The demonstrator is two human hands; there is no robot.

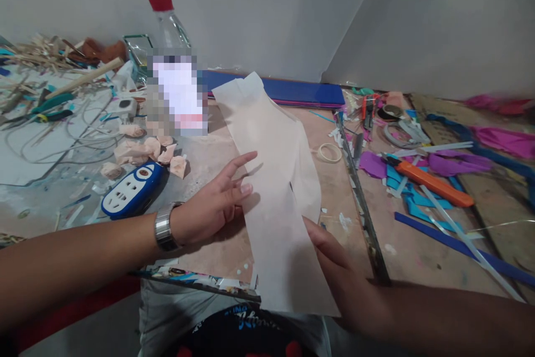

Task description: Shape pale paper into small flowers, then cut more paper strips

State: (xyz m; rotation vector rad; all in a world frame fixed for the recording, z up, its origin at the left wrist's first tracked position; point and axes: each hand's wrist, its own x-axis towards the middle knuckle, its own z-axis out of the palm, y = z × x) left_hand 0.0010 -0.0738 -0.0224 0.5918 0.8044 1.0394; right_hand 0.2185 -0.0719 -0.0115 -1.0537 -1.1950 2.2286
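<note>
A long cream sheet of paper lies lengthwise over a brown work board and hangs past its near edge. My left hand, with a metal watch on the wrist, pinches the sheet's left edge between thumb and fingers while the index finger points out over it. My right hand grips the sheet's lower right part, the thumb on top and the fingers hidden beneath the paper.
A plastic bottle with a red cap stands behind the sheet. A blue and white power strip and peach scraps lie left. An orange utility knife, a tape ring, a metal ruler and coloured strips lie right.
</note>
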